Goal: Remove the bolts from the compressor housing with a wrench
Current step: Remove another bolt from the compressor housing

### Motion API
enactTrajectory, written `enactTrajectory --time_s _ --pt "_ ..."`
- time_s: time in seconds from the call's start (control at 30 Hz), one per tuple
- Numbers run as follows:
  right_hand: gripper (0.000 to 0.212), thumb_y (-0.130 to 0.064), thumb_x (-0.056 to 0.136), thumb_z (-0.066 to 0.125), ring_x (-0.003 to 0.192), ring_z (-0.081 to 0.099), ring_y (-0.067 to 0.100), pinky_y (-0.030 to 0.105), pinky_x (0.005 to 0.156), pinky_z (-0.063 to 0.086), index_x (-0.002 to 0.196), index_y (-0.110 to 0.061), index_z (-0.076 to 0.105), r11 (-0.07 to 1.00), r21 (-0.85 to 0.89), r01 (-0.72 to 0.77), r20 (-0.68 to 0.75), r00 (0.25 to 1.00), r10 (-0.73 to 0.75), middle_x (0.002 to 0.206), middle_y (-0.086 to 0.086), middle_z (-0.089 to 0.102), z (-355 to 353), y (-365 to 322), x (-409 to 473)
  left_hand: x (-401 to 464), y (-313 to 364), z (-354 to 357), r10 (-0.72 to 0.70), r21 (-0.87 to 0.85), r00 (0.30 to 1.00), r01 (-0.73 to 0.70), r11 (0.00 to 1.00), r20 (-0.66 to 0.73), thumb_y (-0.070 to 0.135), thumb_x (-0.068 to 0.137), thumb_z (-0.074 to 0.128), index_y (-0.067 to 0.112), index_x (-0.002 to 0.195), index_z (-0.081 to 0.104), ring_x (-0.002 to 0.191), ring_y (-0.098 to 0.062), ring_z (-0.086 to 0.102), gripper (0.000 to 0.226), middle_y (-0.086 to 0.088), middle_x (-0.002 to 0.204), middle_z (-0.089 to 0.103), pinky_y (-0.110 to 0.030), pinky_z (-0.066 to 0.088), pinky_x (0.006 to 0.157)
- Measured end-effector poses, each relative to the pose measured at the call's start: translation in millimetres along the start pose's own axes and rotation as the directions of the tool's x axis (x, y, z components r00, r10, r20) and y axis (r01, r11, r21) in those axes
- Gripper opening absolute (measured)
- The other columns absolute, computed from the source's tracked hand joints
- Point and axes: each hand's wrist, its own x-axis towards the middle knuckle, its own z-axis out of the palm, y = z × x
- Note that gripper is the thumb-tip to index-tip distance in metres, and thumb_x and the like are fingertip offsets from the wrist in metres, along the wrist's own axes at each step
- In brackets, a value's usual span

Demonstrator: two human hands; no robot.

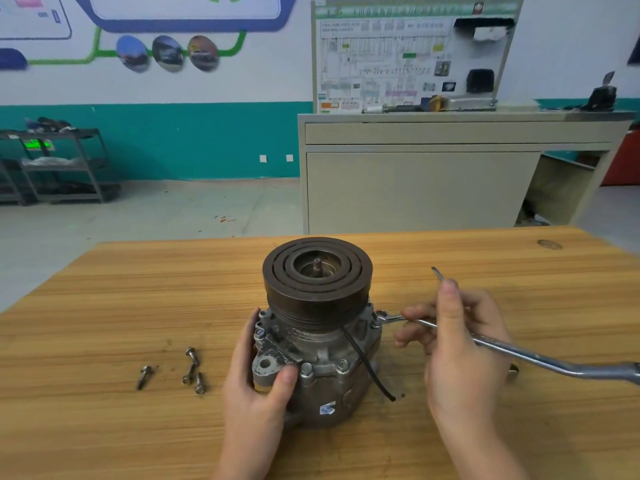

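The grey compressor housing (322, 362) stands upright on the wooden table (104, 306), its dark ribbed pulley (317, 277) on top. My left hand (256, 386) grips the housing's left side, thumb on the front flange. My right hand (457, 344) holds a long silver wrench (540, 358), and the wrench's ring end (381, 316) sits over a bolt on the housing's right edge. Two bolt heads (306, 368) (342, 364) show on the front flange. Several loose bolts (191, 372) lie on the table to the left. A thin metal tip (437, 273) pokes up behind my right thumb.
A black wire (367, 370) hangs down the housing's front right. A small metal piece (513, 369) lies just right of my right hand. Beyond the table's far edge stand a beige cabinet (415, 188) with a display board and a dark shelf rack (62, 164) at the left wall.
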Motion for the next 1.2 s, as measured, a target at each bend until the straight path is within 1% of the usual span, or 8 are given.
enactTrajectory --time_s 0.17,0.33,0.4,0.53,0.63,0.73,0.87,1.2 --pt "0.024 -0.059 0.087 0.056 0.047 0.065 0.014 0.018 0.047 0.050 0.079 -0.037 0.060 0.963 -0.201 0.177 0.045 0.984 -0.171 0.071 -0.001 0.070 2.9 5.9 -13.3 0.0 -1.7 0.8 0.018 -0.016 1.000 -0.018 1.000 0.009 0.059 0.061 0.065 0.048 0.129 0.042 0.114 0.013 0.051 0.073 0.037 0.123 0.053 -0.003 0.042 0.083" --pt "0.013 -0.045 0.099 0.044 0.054 0.061 -0.001 0.008 0.048 0.044 0.091 -0.043 0.053 0.750 -0.450 0.485 0.223 0.874 -0.431 0.080 -0.013 0.065 10.5 20.3 -27.7 -0.7 0.1 1.1 0.031 -0.021 1.000 -0.030 0.999 0.004 0.058 0.061 0.064 0.044 0.131 0.042 0.115 0.014 0.050 0.074 0.039 0.124 0.052 0.000 0.039 0.084" --pt "0.023 -0.046 0.099 0.042 0.050 0.059 0.002 0.010 0.046 0.044 0.082 -0.042 0.056 0.836 -0.393 0.383 0.096 0.921 -0.377 0.073 -0.012 0.065 12.3 21.4 -27.2 -1.2 -0.1 1.0 0.026 -0.025 1.000 -0.026 0.999 0.000 0.058 0.061 0.065 0.045 0.131 0.042 0.115 0.013 0.050 0.074 0.038 0.125 0.052 -0.001 0.041 0.084" --pt "0.041 -0.041 0.094 0.042 0.036 0.047 0.011 0.014 0.038 0.031 0.062 -0.024 0.060 0.995 0.104 -0.005 -0.097 0.995 0.015 0.047 -0.002 0.054 7.3 23.6 3.7 -1.1 -0.4 0.9 0.018 -0.038 1.000 -0.018 0.999 0.001 0.058 0.061 0.066 0.044 0.131 0.043 0.115 0.010 0.052 0.075 0.033 0.126 0.054 -0.002 0.042 0.085" --pt "0.057 -0.046 0.101 0.032 0.031 0.032 0.011 0.023 0.041 0.014 0.058 -0.016 0.055 0.862 0.291 -0.414 0.062 0.908 0.415 0.040 -0.001 0.040 10.6 32.4 45.6 -0.4 2.2 3.1 0.017 -0.049 1.000 -0.017 0.999 -0.001 0.061 0.061 0.067 0.043 0.130 0.043 0.116 0.008 0.052 0.076 0.032 0.126 0.054 -0.003 0.042 0.085" --pt "0.055 -0.051 0.099 0.034 0.027 0.027 0.010 0.018 0.034 0.020 0.064 -0.012 0.052 0.727 0.296 -0.619 0.163 0.783 0.600 0.038 0.000 0.038 16.9 36.7 64.8 0.0 4.5 3.7 0.024 -0.044 1.000 -0.024 0.999 -0.002 0.068 0.060 0.068 0.041 0.130 0.043 0.115 0.006 0.053 0.080 0.030 0.126 0.055 -0.005 0.042 0.086" --pt "0.041 -0.052 0.082 0.059 0.033 0.046 0.010 0.015 0.035 0.036 0.056 -0.020 0.062 0.823 0.364 -0.435 -0.019 0.880 0.474 0.048 0.001 0.056 9.1 20.5 52.9 2.3 0.5 3.9 0.026 -0.045 1.000 -0.026 0.999 0.009 0.055 0.062 0.067 0.040 0.130 0.043 0.115 0.006 0.054 0.074 0.029 0.125 0.055 -0.005 0.042 0.085" --pt "0.016 -0.043 0.080 0.071 0.043 0.062 0.018 0.020 0.046 0.050 0.073 -0.032 0.063 0.986 -0.139 0.091 -0.048 0.994 -0.098 0.064 0.004 0.070 1.5 4.6 0.1 1.9 -0.6 4.5 0.009 -0.042 1.000 -0.009 0.999 0.003 0.053 0.058 0.063 0.044 0.128 0.042 0.108 0.014 0.053 0.073 0.039 0.118 0.054 0.000 0.042 0.078"
